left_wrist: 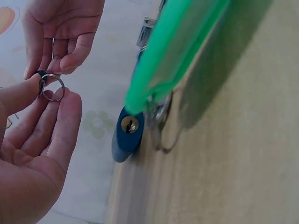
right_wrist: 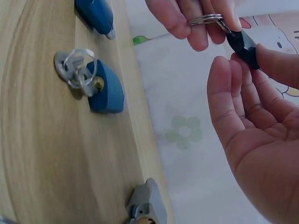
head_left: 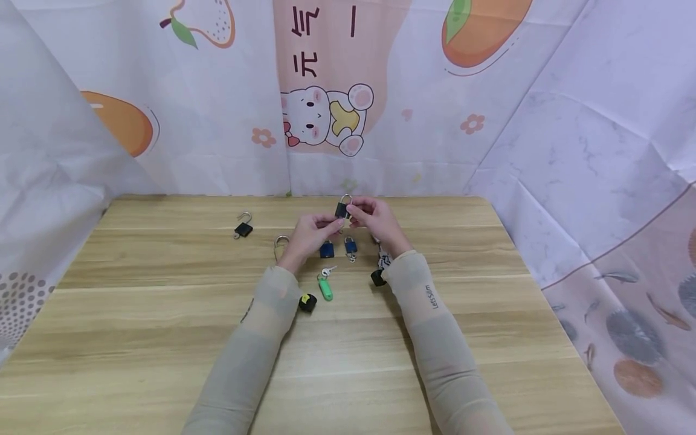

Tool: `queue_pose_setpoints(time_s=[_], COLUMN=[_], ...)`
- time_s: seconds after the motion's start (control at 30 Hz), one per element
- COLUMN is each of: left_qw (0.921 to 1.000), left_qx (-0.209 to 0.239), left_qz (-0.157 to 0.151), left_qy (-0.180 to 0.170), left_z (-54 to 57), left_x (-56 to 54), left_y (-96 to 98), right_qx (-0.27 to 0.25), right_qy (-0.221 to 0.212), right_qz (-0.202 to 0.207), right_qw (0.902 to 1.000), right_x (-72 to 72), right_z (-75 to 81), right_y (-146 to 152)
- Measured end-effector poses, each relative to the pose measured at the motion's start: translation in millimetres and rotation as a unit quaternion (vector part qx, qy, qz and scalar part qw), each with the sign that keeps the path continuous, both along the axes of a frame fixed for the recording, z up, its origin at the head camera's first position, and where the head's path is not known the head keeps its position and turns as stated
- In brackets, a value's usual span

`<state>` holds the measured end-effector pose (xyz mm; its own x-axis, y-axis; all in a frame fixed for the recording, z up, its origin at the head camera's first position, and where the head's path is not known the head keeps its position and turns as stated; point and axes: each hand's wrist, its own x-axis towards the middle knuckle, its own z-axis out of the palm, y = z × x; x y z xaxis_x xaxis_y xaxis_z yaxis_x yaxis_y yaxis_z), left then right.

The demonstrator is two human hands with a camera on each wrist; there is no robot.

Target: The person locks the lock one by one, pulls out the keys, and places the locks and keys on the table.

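A small black padlock with its shackle upward is held above the far part of the table by my right hand, thumb and fingers pinching its body. My left hand meets it from below. In the left wrist view, the left thumb and fingers pinch a small piece at the lock's base, from which a metal split ring hangs. The right wrist view shows the lock body tilted, with metal joining it to that ring. Fingers hide most of the joint.
Beneath the hands lie a blue padlock and another blue padlock with keys in it. A green key tag with a key lies nearer. To the left sits a black padlock, shackle open. A grey lock stands near the right wrist.
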<state>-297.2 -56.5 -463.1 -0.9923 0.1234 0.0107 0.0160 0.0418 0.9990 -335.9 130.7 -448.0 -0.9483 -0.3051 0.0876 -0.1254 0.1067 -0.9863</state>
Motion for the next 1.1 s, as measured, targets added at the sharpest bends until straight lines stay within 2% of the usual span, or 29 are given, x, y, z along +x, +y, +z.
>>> queue_pose_setpoints(time_s=[0.23,0.5,0.87,1.0,1.1], left_qw=[0.9999,0.9997,0.9982,0.9978,0.9975], left_qx=[0.007,-0.012,-0.044,-0.054,-0.064], left_qz=[-0.004,-0.014,-0.040,-0.038,-0.028], left_qy=[0.007,0.013,-0.004,-0.010,-0.014], left_z=[-0.5,2.0,-0.3,1.5,2.3], left_x=[2.1,4.3,4.6,5.6,6.7], left_y=[3.9,5.9,2.4,2.8,3.3], right_qx=[0.002,0.012,0.023,0.009,-0.026], right_qy=[0.002,0.003,-0.036,-0.037,-0.025], right_qz=[0.009,0.032,0.036,0.023,-0.027], right_qw=[1.0000,0.9994,0.9984,0.9990,0.9990], right_x=[-0.2,0.3,-0.8,-2.1,-5.0], right_z=[-2.8,-3.4,-4.3,-3.9,-3.4], right_y=[0.5,-1.2,1.3,3.1,7.1])
